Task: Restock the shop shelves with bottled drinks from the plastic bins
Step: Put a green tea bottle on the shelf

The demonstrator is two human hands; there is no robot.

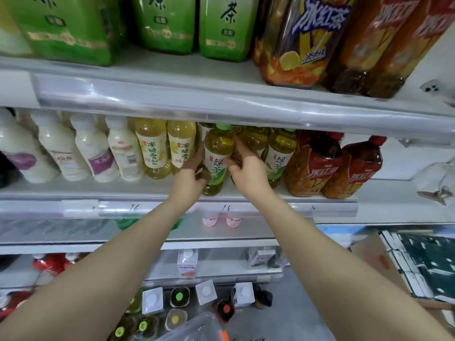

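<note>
Bottle of green tea (218,153): stands on middle shelf (147,190), just beside pear drink bottles (167,146).
Left hand (193,169): grips its left side.
Right hand (248,168): holds its right side.

On the top white shelf (172,70), the tall green-labelled plastic bottles (226,28) show the dark character 茶. Beside them, a large tea bottle with a blue and yellow label (302,45) reads 冰红茶 in white; the big red-labelled bottles (369,45) to its right carry the same characters, blurred and cut off. On the middle shelf (73,190), 2 pale-yellow bottles with cream labels (151,153) read 冰糖雪梨. The green-capped bottle with a white and green label (218,163) reads 绿茶, as does the like bottle (279,161) further right. 2 dark bottles with red labels (322,171) read 冰红茶. The clear plastic price strip (115,210) below bears a handwritten 16 twice.
</note>
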